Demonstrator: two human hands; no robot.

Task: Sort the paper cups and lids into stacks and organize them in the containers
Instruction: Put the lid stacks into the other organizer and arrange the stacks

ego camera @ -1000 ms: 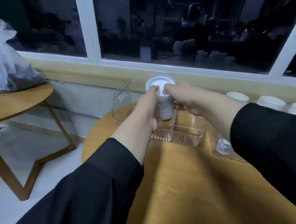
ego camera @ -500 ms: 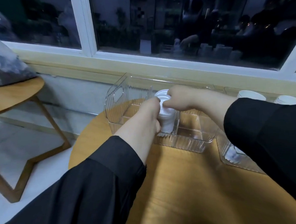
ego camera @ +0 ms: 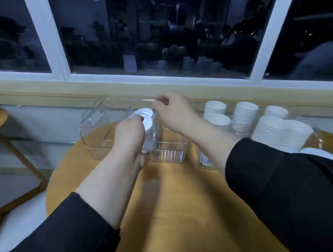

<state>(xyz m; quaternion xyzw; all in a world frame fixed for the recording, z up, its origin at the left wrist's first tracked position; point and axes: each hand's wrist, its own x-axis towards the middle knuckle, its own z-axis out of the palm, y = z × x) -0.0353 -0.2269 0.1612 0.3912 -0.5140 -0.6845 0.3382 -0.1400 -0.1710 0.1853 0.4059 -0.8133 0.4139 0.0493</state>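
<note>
Nearest, two black sleeves fill the bottom of the frame, the right one (ego camera: 280, 187) cut off by the right edge and covering part of the round wooden table (ego camera: 176, 212). Lower right of centre, that forearm hides most of a second clear bin (ego camera: 204, 160); what sits inside it is too blurred to name.

At frame centre the left hand (ego camera: 129, 131) reaches into the clear plastic container (ego camera: 163, 155), its fingers curled round the upper part of a stack of white lids (ego camera: 145, 119). The stack stands on end in the container's middle section, long axis near vertical and leaning slightly right, top lid facing up. Its lower part is a pale smear behind the ribbed wall, so I cannot tell whether it touches the floor of the bin.

Just right of the stack and above it, the right hand (ego camera: 172, 110) hangs over the container's far rim, fingers loosely curled; it holds nothing that I can make out.

In the right half of the frame, stacks of white paper cups (ego camera: 266, 128) stand mouth up, the nearest cut off by the sleeve. Beyond them the window sill (ego camera: 44, 88) runs under dark panes.
</note>
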